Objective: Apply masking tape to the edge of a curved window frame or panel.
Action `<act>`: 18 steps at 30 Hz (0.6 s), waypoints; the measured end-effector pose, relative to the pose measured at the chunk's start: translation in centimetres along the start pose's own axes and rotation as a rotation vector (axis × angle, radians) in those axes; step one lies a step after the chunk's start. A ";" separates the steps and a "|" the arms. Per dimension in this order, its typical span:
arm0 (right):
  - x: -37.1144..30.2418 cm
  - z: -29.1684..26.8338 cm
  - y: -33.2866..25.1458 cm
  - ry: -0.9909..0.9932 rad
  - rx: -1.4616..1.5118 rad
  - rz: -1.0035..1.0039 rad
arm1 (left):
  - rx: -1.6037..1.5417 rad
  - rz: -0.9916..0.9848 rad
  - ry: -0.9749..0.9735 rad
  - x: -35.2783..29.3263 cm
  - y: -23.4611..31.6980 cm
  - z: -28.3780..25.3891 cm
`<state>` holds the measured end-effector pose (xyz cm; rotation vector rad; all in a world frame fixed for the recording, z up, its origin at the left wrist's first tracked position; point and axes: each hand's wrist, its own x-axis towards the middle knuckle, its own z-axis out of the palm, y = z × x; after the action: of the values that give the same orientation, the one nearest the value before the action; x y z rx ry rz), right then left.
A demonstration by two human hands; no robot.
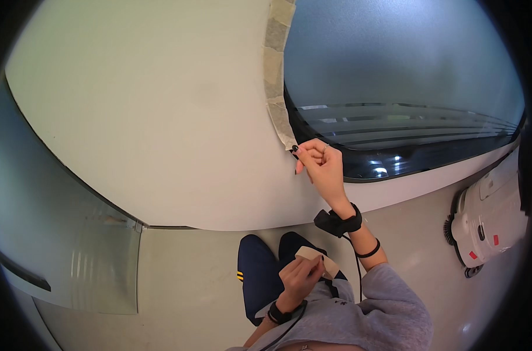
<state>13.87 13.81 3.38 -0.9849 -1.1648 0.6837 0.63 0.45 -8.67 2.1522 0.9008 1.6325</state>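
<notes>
Short overlapping pieces of beige masking tape [273,73] run down the left edge of a dark-framed window [394,64] with a rounded lower corner. At the lowest end of this tape, my right hand [323,167] is closed, thumb and forefinger pinched together at the tape's tip, beside the window's black border. Low in front of my body, my left hand [301,279] grips a roll of beige masking tape [331,267]; the fingers cover part of it. Both wrists wear black bands with cables.
A large smooth white panel [149,117] surrounds the window's left and lower sides. Frosted glass [102,269] with a dark handle stands at the lower left. On the floor [184,281] at the right sits a white wheeled machine [488,216] with a black brush.
</notes>
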 end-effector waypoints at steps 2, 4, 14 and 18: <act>-0.2 0.2 0.1 0.010 -0.037 0.005 | 0.015 0.006 0.003 -0.4 -0.1 -0.1; -0.3 0.8 0.1 0.057 -0.045 -0.012 | 0.028 0.000 0.001 -0.8 -0.4 -0.1; 0.3 -0.7 -0.9 0.206 -0.427 -0.170 | 0.055 -0.021 0.054 -1.1 -1.3 -1.8; 4.5 0.9 -6.1 0.269 -0.558 -0.660 | 0.018 -0.019 0.056 -1.4 -1.0 -2.0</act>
<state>13.96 15.28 10.91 -1.0187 -1.3615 -0.3115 -1.80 0.03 -9.66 2.1126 0.9532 1.6896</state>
